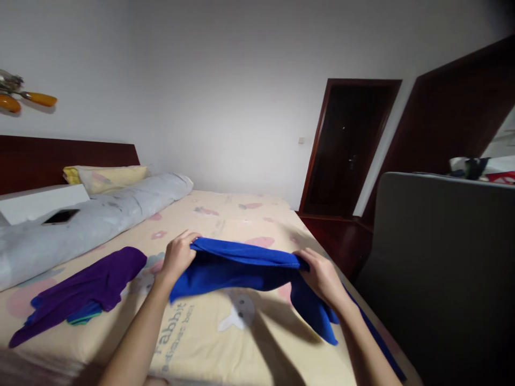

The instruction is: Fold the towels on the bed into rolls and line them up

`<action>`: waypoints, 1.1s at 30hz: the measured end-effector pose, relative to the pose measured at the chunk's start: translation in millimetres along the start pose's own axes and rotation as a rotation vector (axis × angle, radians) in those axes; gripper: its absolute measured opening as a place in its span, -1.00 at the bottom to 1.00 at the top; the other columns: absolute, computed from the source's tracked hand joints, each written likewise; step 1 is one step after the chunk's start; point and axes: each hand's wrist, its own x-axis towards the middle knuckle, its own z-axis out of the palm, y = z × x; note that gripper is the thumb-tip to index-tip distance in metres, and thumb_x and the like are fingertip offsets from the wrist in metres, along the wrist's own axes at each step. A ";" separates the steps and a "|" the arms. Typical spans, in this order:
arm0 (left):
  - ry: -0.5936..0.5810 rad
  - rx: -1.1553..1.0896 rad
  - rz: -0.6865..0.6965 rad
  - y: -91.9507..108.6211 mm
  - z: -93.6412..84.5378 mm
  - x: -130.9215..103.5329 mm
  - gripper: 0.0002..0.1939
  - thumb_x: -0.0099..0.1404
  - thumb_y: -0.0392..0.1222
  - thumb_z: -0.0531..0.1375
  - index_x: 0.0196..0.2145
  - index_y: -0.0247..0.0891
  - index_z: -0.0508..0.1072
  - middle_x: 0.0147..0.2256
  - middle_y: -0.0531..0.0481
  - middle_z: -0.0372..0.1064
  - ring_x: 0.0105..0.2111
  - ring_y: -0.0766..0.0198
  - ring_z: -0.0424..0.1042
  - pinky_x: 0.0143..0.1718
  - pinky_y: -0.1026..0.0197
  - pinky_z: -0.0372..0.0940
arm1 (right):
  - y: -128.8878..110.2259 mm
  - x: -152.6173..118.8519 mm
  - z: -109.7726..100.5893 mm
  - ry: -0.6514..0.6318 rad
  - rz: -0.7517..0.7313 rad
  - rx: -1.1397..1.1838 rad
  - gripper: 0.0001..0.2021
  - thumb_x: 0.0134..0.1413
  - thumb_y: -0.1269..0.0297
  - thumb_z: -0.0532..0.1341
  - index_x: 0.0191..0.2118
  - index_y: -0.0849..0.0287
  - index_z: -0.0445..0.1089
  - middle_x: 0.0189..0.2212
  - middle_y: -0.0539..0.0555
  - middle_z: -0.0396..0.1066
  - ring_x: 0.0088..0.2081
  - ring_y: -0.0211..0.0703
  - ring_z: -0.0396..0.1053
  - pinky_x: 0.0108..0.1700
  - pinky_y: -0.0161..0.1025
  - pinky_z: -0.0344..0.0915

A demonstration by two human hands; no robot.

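A blue garment [245, 268] is stretched between my two hands above the bed. My left hand [181, 257] grips its left upper edge, fingers closed on the cloth. At the right end, my right hand [319, 271] is closed on the same upper edge, and part of the cloth hangs down below it. What kind of garment it is cannot be made out. To the left on the sheet lies a crumpled purple garment [96, 281], with a bit of blue and green cloth [84, 312] showing under it.
The bed [225, 214] has a pale yellow printed sheet. A long grey rolled bedding [116, 212] lies along the headboard side with a phone [60, 216] on it. Behind it are a white box-like object [44, 201] and a pillow [112, 178]. A dark grey panel [438, 268] stands at right.
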 end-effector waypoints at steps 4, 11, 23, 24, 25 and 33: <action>-0.047 -0.402 -0.130 -52.0 1.4 5.7 -0.87 0.02 -0.20 0.19 -0.49 -0.25 0.53 -0.45 -0.02 0.49 -0.36 0.17 0.46 -0.29 0.23 0.34 | 29.4 1.3 -19.3 -0.013 0.056 0.040 -0.85 -0.18 0.31 0.15 -0.38 0.17 0.37 -0.49 0.00 0.38 -0.43 -0.17 0.32 -0.34 -0.28 0.23; 0.002 -0.604 -0.250 -102.7 -19.6 -7.0 -0.60 -0.17 0.16 0.37 -0.51 -0.23 0.55 -0.39 -0.12 0.53 -0.23 0.03 0.48 -0.14 0.11 0.37 | 64.1 -12.0 -40.7 -0.316 0.083 0.210 -0.62 0.08 -0.01 0.17 -0.20 0.20 0.51 -0.28 0.12 0.54 -0.21 0.00 0.47 -0.14 -0.21 0.36; 0.421 -0.799 -0.553 -86.1 -45.7 -12.3 -0.34 -0.36 0.26 0.42 -0.39 -0.28 0.52 -0.47 0.02 0.48 -0.43 0.18 0.46 -0.33 0.18 0.39 | 52.1 -16.3 -43.2 0.045 0.120 0.146 -0.54 0.04 -0.19 0.14 -0.29 0.17 0.43 -0.42 0.11 0.48 -0.40 -0.11 0.40 -0.32 -0.26 0.34; 0.477 -0.787 -0.553 -85.8 -46.7 -11.1 -0.35 -0.38 0.24 0.43 -0.39 -0.29 0.52 -0.46 0.01 0.48 -0.41 0.17 0.46 -0.30 0.17 0.39 | 50.6 -15.4 -43.1 0.042 0.111 0.125 -0.56 0.04 -0.18 0.15 -0.33 0.15 0.40 -0.47 0.07 0.44 -0.45 -0.16 0.35 -0.37 -0.27 0.30; 0.516 -0.781 -0.554 -86.1 -47.5 -9.9 -0.36 -0.39 0.21 0.44 -0.40 -0.29 0.52 -0.45 0.01 0.48 -0.39 0.17 0.46 -0.27 0.17 0.39 | 50.3 -14.1 -42.7 0.032 0.101 0.110 -0.59 0.02 -0.17 0.17 -0.37 0.14 0.36 -0.51 0.03 0.38 -0.49 -0.21 0.28 -0.42 -0.29 0.26; 0.210 -0.874 -0.673 -104.1 -64.5 -25.5 -0.41 -0.49 0.06 0.52 -0.46 -0.30 0.55 -0.47 0.08 0.51 -0.47 0.31 0.43 -0.43 0.33 0.34 | 80.2 -13.4 -49.8 -0.324 0.192 0.162 -0.55 -0.18 -0.17 0.31 -0.52 0.16 0.32 -0.55 -0.03 0.29 -0.45 -0.22 0.22 -0.41 -0.32 0.19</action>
